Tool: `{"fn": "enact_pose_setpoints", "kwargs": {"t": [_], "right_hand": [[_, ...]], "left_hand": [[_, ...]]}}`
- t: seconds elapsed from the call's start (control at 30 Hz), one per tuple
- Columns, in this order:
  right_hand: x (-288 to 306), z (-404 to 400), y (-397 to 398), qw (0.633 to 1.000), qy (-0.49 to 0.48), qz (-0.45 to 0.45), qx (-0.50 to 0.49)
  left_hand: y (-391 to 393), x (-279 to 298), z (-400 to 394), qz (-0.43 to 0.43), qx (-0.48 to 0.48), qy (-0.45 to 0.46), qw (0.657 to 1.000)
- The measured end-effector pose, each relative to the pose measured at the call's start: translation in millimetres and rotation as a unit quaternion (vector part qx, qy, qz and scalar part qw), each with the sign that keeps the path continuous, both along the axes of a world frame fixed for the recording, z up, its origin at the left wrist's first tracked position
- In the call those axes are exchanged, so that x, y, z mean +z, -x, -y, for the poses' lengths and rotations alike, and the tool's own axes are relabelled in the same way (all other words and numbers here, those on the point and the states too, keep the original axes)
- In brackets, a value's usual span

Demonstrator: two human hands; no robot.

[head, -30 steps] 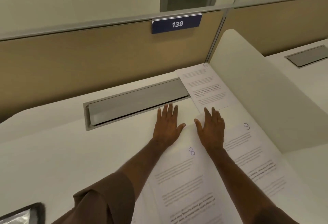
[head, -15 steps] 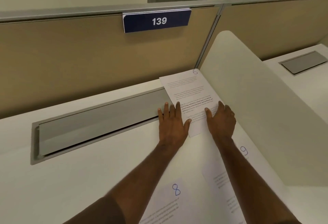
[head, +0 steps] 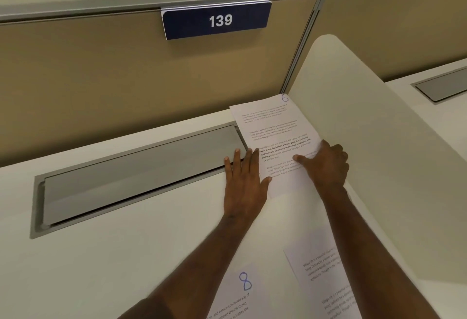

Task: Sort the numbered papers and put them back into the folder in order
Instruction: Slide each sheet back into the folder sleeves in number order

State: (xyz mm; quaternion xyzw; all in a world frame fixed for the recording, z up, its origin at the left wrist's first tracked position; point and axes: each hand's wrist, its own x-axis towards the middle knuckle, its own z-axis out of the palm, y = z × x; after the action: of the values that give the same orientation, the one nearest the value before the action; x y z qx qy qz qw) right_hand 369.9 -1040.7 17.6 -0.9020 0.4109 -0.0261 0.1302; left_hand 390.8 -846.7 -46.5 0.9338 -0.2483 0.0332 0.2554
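Note:
The printed sheet numbered 6 [head: 273, 126] lies at the back right of the white desk [head: 126, 255], against the side divider. My left hand [head: 243, 184] lies flat, fingers straight, on the sheet's left edge and the desk beside it. My right hand [head: 326, 164] pinches the sheet's right edge, with the thumb on top and the fingers curled at the edge. The sheet numbered 8 [head: 237, 293] lies near me between my forearms. Another printed sheet [head: 321, 273] lies to its right, its number hidden by my right arm.
A grey metal cable-tray lid [head: 139, 174] is set into the desk left of sheet 6. A tan partition with a blue sign reading 139 [head: 217, 20] closes the back. A white curved divider [head: 366, 141] walls the right side.
Both hands moved forward from sheets 8 and 9 onto sheet 6. The right hand's fingers went from flat to curled at the sheet's right edge, and the view came closer.

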Motion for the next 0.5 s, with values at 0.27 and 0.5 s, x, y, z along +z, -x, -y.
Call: {"fn": "enact_pose_setpoints", "kwargs": {"t": [0.27, 0.5], "right_hand": [[-4, -6, 9, 0.998, -0.004, 0.054, 0.016], [-15, -38, 24, 0.990, 0.003, 0.136, 0.026]], "left_hand": [[-2, 1, 0, -0.005, -0.004, 0.009, 1.000], [2, 17, -3, -0.083, 0.002, 0.101, 0.991]]}}
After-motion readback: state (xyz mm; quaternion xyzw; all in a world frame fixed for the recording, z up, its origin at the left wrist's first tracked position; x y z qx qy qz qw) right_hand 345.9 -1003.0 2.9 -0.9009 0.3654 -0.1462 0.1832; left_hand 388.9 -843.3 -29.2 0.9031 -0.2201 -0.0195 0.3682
